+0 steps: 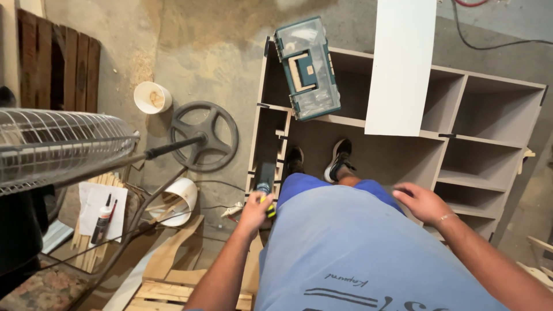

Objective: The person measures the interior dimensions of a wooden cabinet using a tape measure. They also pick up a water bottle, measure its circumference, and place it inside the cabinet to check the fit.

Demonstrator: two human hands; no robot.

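I look straight down at my feet, which stand inside a grey cabinet carcass (443, 144) lying on its back on the floor. My left hand (255, 211) grips a power drill (265, 177) with a black body and yellow trim, pointing down at the cabinet's left side panel (257, 147). My right hand (421, 201) hovers over my shirt with fingers loosely spread, holding nothing. A teal case with a clear lid (307, 68) rests on the cabinet's top left corner. A white board (400, 66) lies across the compartments.
A standing fan's wire cage (57, 144) and round base (204, 135) sit to the left. White buckets (152, 97) (180, 198), a sealant tube on paper (102, 220), wooden pallets (167, 276) and cables crowd the dusty concrete floor.
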